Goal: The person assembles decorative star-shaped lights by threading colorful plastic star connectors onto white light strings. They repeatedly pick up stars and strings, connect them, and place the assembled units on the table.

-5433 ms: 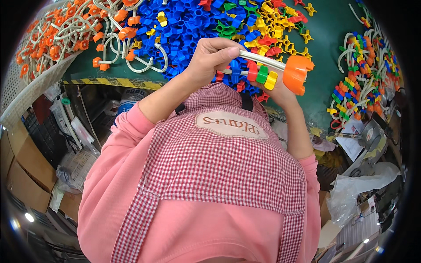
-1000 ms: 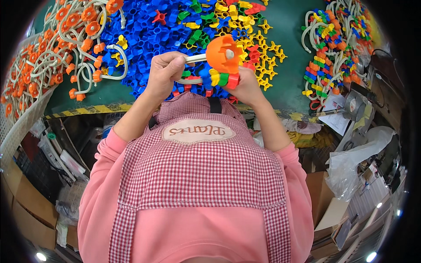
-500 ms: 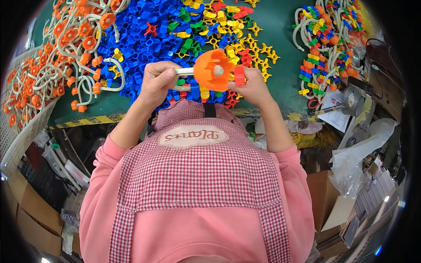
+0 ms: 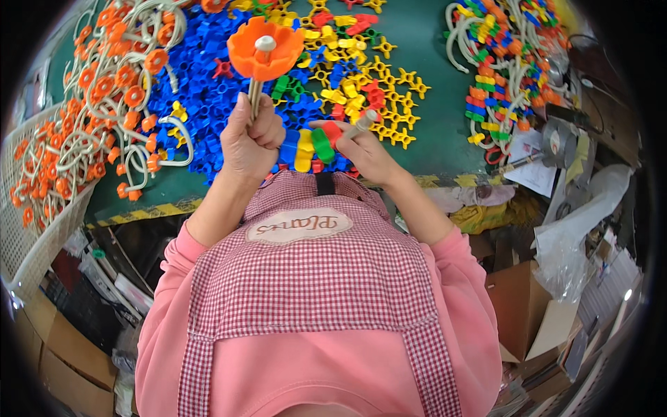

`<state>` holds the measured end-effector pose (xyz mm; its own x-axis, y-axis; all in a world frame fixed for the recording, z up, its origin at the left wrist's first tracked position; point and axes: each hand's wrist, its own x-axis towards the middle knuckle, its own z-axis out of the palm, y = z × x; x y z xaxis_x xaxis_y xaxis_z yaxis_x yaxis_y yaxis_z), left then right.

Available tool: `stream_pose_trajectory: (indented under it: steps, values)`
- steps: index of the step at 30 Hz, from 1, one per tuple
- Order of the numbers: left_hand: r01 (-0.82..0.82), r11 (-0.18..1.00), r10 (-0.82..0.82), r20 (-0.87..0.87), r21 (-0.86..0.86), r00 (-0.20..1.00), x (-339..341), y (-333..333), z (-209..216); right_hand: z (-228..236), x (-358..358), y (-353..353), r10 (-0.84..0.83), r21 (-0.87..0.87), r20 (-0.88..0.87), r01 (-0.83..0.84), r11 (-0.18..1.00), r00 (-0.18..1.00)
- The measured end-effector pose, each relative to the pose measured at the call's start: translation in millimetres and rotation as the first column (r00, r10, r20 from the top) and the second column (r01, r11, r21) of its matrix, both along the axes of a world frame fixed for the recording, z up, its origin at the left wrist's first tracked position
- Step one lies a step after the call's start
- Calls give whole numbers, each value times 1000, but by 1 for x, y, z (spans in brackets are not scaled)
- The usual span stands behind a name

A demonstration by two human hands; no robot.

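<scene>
My left hand (image 4: 251, 144) is closed round a cream rope (image 4: 256, 97), just below an orange flower-shaped plastic cup (image 4: 279, 64). The cup faces up, with a whitish rope end or knot in its middle. Threaded in a row between my hands are a blue piece (image 4: 288, 149), a yellow piece (image 4: 304, 151), a green piece (image 4: 322, 146) and a red piece (image 4: 333, 132). My right hand (image 4: 369, 157) pinches the rope beside the red piece. The rope's pale free end (image 4: 365, 120) sticks out past its fingers.
Loose blue plastic pieces (image 4: 201, 83) and yellow ones (image 4: 403, 104) heap on the green table (image 4: 445, 139). At left, a white basket (image 4: 31, 229) and the table hold ropes with orange cups (image 4: 128, 76). Finished-looking multicoloured strings (image 4: 493, 97) lie at right. Cardboard boxes (image 4: 514, 313) stand below.
The orange cup has swung up and left, above my left hand, and now faces upward. My right hand has moved left and down; the rope end and coloured pieces now show more fully.
</scene>
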<state>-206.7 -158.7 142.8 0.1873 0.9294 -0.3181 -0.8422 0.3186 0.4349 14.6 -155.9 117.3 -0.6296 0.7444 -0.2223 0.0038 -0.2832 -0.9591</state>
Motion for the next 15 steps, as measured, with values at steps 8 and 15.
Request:
stream_pose_trajectory:
  steps: [8, 15]
  values:
    - [38, 999, -35, -447, -3, 894, 30, 21, -5, 1, 27, 34, -519, -14, 57, 520, 854, 853]
    - [75, 983, -162, -603, -167, 781, 9, 9, -24, -76, 229, 165, -948, 61, 28, 946, 320, 318]
